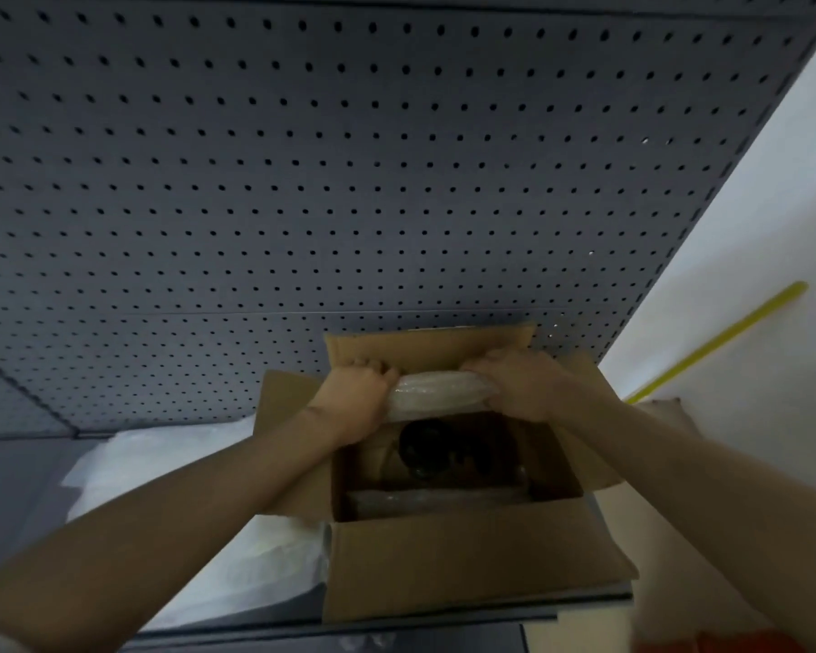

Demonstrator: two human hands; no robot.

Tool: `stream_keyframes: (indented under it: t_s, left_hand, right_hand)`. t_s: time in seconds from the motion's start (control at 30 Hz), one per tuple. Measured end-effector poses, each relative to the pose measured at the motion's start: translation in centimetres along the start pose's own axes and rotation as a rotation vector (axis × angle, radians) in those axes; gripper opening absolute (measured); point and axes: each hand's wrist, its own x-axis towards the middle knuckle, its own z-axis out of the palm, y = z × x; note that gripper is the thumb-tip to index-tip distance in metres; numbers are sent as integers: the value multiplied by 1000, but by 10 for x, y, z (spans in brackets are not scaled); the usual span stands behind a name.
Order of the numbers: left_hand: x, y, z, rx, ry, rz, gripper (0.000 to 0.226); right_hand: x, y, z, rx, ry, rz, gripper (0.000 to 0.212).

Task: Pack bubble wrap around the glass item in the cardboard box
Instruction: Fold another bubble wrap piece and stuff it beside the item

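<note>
An open cardboard box (472,563) stands near the table's front edge with its flaps spread out. Deep inside lies a dark glass item (425,447), partly in shadow. A strip of bubble wrap (420,501) lies along the box's near inner wall. A roll of bubble wrap (436,391) sits across the far rim of the box. My left hand (356,398) grips its left end and my right hand (521,386) grips its right end.
A pile of loose bubble wrap (161,468) lies on the table left of the box. A grey pegboard (349,157) rises behind. A white wall with a yellow strip (721,344) is on the right.
</note>
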Motion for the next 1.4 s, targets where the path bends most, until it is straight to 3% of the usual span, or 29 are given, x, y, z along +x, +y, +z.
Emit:
stream_keyframes:
  t_s: [0.13, 0.23, 0.4, 0.5, 0.57, 0.83, 1.03, 1.17, 1.33, 1.4]
  left_hand:
    - [1, -6, 13, -20, -4, -5, 43]
    - [3, -8, 17, 6, 19, 11, 42]
    - [0, -3, 17, 55, 46, 8, 41]
    - [2, -4, 17, 67, 45, 4, 41]
    - [4, -3, 17, 81, 47, 6, 41]
    - [5, 5, 16, 11, 26, -31, 52]
    - [7, 8, 19, 59, 38, -52, 53]
    - [10, 10, 24, 64, 11, -49, 57]
    - [20, 14, 35, 53, -68, -61, 55]
    - [25, 15, 37, 59, -94, -57, 51]
  right_hand:
    - [-9, -14, 16, -241, 326, -145, 61]
    - [-19, -37, 46, -285, 447, -312, 38]
    - [-19, -70, 71, -133, 116, -29, 23]
    - [-12, -67, 77, 56, -16, 251, 38]
    - [-7, -61, 85, 153, -32, 334, 50]
    - [14, -56, 98, 551, -91, 317, 55]
    - [14, -39, 82, 753, -328, 224, 66]
    - [13, -37, 81, 581, -386, 99, 71]
    - [9, -38, 90, 243, -263, 2, 69]
    - [6, -38, 82, 74, -157, -35, 55]
